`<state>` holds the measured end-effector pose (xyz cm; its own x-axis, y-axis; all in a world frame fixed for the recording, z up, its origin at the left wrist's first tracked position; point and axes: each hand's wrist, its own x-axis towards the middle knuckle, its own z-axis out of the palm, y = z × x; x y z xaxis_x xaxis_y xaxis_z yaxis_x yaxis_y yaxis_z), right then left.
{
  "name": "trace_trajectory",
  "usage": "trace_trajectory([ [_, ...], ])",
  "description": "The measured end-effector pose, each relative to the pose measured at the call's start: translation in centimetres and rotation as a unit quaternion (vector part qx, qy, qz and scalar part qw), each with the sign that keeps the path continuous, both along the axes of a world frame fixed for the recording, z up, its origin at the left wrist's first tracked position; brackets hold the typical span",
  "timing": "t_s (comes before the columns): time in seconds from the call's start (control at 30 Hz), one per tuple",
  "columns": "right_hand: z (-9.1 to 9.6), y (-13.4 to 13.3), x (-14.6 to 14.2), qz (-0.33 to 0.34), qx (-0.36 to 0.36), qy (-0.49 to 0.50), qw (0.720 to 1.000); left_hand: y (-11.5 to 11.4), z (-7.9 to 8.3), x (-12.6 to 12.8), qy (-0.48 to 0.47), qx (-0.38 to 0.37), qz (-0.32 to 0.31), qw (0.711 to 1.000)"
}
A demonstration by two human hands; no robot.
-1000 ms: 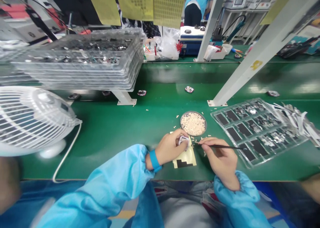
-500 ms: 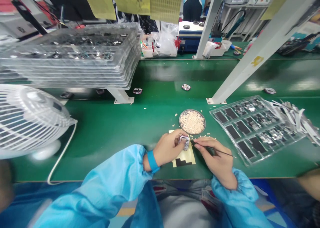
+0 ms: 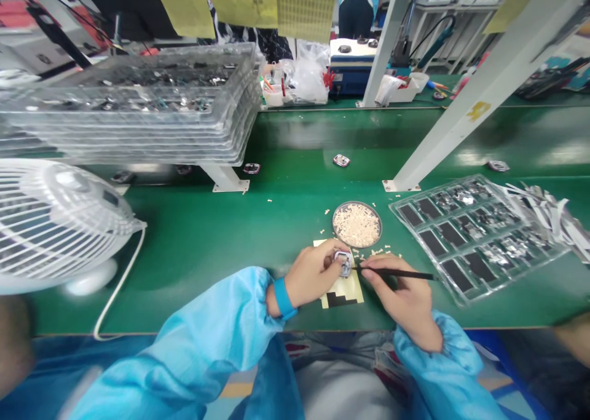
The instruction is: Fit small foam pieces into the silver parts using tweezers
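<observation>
Head view: left grip (image 3: 312,275) pinches a small case (image 3: 345,264); right grip (image 3: 404,294), close by, holds a dark tool (image 3: 415,275). Tool slipping could scratch the case.

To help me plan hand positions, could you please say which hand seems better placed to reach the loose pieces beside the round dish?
Probably the right hand: it holds a slim dark tool close to the loose pieces, while the left hand is occupied holding the small case.
</observation>
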<state>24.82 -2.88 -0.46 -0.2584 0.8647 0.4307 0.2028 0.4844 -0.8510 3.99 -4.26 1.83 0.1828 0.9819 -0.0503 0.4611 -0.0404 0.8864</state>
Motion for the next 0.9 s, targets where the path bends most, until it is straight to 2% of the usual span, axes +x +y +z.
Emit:
trace_trajectory([
  [0.23,-0.2,0.2,-0.2,-0.002,-0.008,-0.021,1.0,-0.1,-0.1,0.1,0.028,0.011,0.004,1.0],
  [0.37,-0.3,0.1,0.2,0.044,-0.099,0.038,0.993,0.0,-0.6,0.1,0.0,0.005,0.011,1.0],
  [0.57,-0.3,-0.9,1.8,0.112,-0.23,0.076,0.964,0.2,-1.2,-0.1,-0.059,-0.029,-0.007,0.998],
  [0.63,0.3,-1.0,2.8,0.146,-0.254,0.082,0.953,0.2,-1.0,-0.2,-0.075,-0.027,-0.006,0.997],
  [0.7,1.2,-0.5,4.2,0.149,-0.239,0.085,0.956,0.1,-0.8,-0.3,-0.092,-0.027,0.004,0.995],
  [0.73,1.8,0.2,5.1,0.127,-0.221,0.091,0.963,0.1,-0.7,-0.3,-0.104,-0.028,0.011,0.994],
  [0.8,3.1,2.3,7.3,0.026,-0.173,0.092,0.98,0.0,-0.4,-0.2,-0.129,-0.033,0.02,0.991],
  [0.87,4.2,5.6,9.8,-0.137,-0.124,0.02,0.983,-0.1,-0.1,-0.2,-0.146,-0.037,0.019,0.988],
  [0.9,4.6,7.4,10.9,-0.244,-0.093,-0.07,0.963,-0.1,0.0,-0.2,-0.143,-0.038,0.017,0.989],
])
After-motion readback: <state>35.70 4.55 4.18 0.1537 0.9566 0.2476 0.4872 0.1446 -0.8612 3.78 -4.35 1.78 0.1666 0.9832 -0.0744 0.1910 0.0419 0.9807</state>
